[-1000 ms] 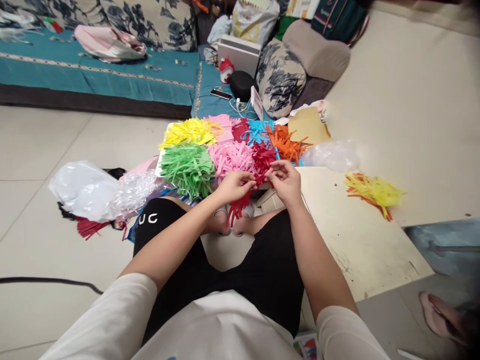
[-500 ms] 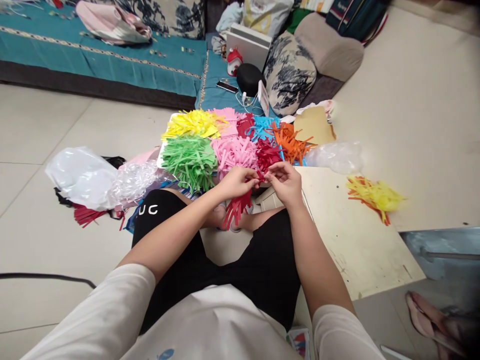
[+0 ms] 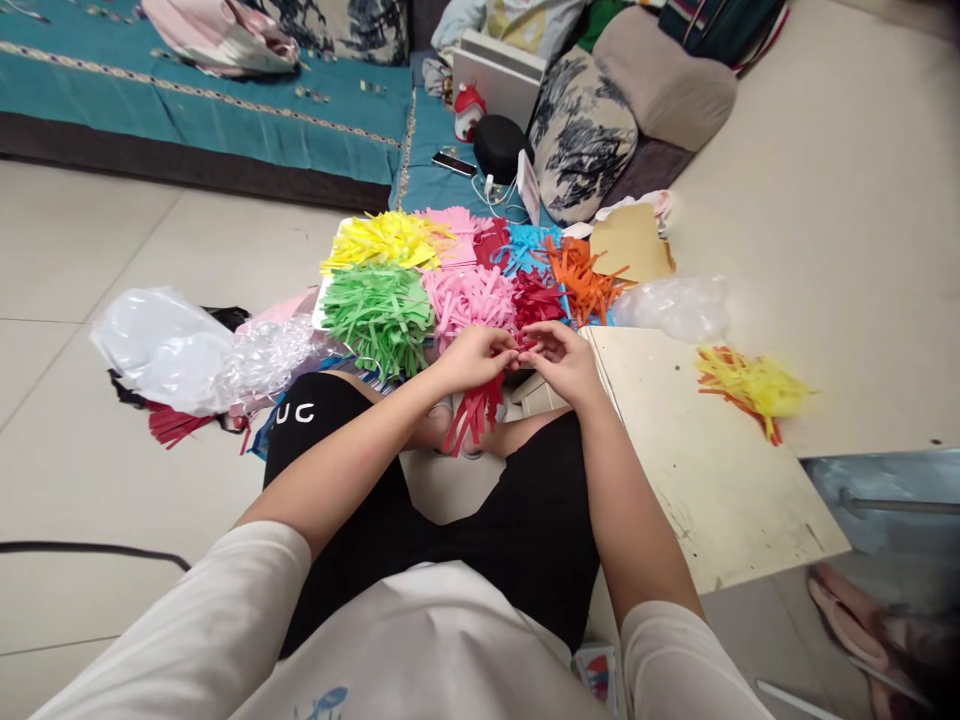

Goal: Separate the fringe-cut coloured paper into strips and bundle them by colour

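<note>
Red fringed paper (image 3: 477, 412) hangs below my left hand (image 3: 478, 357), whose closed fingers grip its top. My right hand (image 3: 559, 360) meets the left at the fingertips, its thumb and forefinger pinched together at the top end of the red paper; exactly what they pinch is too small to tell. Just beyond my hands lie bunches of cut paper strips: green (image 3: 379, 315), pink (image 3: 472, 298), dark red (image 3: 537, 300), yellow (image 3: 390, 240), blue (image 3: 527, 248) and orange (image 3: 583, 280).
A pale board (image 3: 705, 470) lies to the right, with a yellow and orange bunch (image 3: 754, 385) beyond it. Plastic bags (image 3: 165, 350) are on the floor at left. A teal sofa (image 3: 300, 130) stands behind. Another person's foot (image 3: 847, 620) shows at lower right.
My right hand has shifted slightly left, bringing its fingertips against those of my left hand. The view has moved a little.
</note>
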`<action>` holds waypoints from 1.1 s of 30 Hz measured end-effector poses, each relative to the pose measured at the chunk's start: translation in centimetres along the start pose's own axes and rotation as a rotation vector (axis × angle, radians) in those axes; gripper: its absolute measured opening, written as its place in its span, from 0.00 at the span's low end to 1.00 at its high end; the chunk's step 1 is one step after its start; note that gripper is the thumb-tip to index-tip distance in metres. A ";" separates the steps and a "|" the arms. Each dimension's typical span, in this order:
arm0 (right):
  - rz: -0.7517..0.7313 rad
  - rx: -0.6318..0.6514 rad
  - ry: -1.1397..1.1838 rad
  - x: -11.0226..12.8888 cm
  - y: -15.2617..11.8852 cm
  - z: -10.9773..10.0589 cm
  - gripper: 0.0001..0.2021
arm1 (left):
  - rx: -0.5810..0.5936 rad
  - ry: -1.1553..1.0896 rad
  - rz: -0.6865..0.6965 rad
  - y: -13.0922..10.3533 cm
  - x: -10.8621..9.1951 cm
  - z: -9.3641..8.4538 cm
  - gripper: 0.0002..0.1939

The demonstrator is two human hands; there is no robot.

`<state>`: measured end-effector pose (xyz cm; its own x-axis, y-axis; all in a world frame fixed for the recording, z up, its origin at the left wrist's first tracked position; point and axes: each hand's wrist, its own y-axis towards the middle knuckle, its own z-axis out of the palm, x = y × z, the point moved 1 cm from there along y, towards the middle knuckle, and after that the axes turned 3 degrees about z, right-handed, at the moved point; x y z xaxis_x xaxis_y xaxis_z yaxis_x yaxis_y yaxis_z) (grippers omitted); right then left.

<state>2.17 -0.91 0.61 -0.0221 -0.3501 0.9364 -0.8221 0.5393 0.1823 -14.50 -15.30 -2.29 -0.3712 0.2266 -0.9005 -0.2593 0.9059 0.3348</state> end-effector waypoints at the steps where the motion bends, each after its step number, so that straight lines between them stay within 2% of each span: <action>1: 0.000 -0.020 -0.015 -0.1 0.0 -0.3 0.20 | 0.004 -0.012 -0.001 0.0 0.0 0.0 0.07; 6: -0.040 -0.059 -0.132 -0.2 -0.2 -1.1 0.18 | 0.026 0.004 0.002 -0.1 0.0 0.2 0.07; 10: -0.066 -0.056 -0.171 -0.1 -0.4 -0.8 0.17 | -0.019 0.071 0.058 -0.4 -0.3 0.3 0.13; 16: -0.068 -0.109 -0.104 0.2 -0.1 -0.8 0.19 | -0.126 0.186 0.197 -0.4 -0.6 0.7 0.07; 19: -0.066 -0.173 -0.081 0.2 0.1 -1.1 0.22 | -0.129 0.196 0.247 -0.3 -0.4 0.8 0.07; 23: -0.058 -0.174 -0.094 0.2 0.1 -1.3 0.25 | -0.126 0.199 0.300 -0.3 0.1 0.9 0.06; 29: -0.057 -0.183 -0.101 0.1 0.1 -1.3 0.25 | -0.134 0.241 0.292 -0.3 0.1 0.9 0.02; 33: -0.057 -0.196 -0.097 0.3 -0.1 -0.8 0.22 | -0.145 0.250 0.254 -0.6 -0.3 0.7 0.04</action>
<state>2.72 -0.50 1.09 -0.0411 -0.4514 0.8914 -0.6972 0.6520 0.2980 -13.56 -15.67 -2.46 -0.6412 0.3270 -0.6942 -0.2478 0.7680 0.5906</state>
